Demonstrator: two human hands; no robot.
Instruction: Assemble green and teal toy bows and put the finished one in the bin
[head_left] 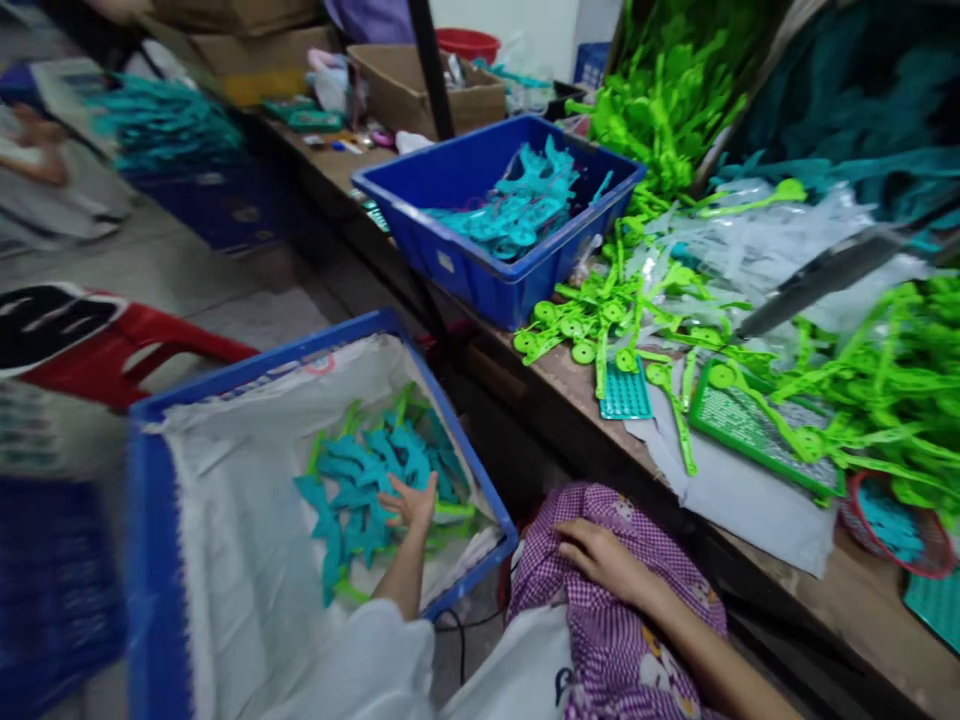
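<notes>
Over a blue bin [139, 520] with a pale cloth lining, my left hand [410, 503] is spread open and holds nothing. Teal plastic pieces [352, 470] and some bright green ones lie in the bin just beneath and beside that hand; whether the fingers touch them I cannot tell. My right hand [592, 553] rests on the purple checked cloth [630, 515] over my lap, its fingers slightly apart with nothing in them.
A blue tub [465, 265] of teal pieces stands at the table edge [585, 395]. Green parts [600, 315], clear bags and a green tray [765, 430] cover the table on the right. A red stool [135, 350] is at left; another person's arm [41, 150] shows behind.
</notes>
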